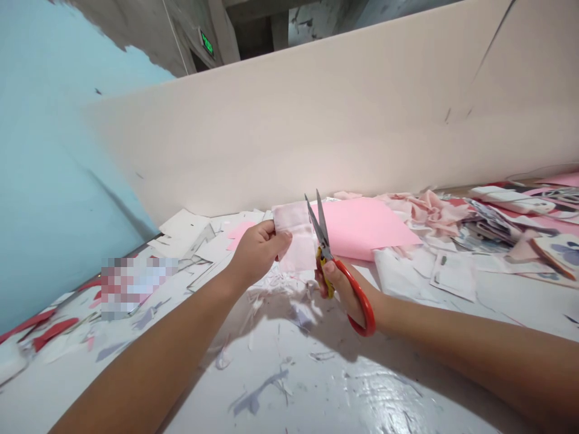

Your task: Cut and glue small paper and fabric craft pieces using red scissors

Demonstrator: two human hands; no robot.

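We pinch the pale pink piece in our left hand, above the littered table; our right hand grips the scissors, blades parted beside the piece's right edge. Holding it taut probably gives our cleanest cut.

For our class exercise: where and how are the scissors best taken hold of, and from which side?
Probably by the red handle loop, coming from the person's near right, as the right hand does. The scissors point up and away, their tapered blades parted, so the rounded loop on the near side keeps fingers off the tips.
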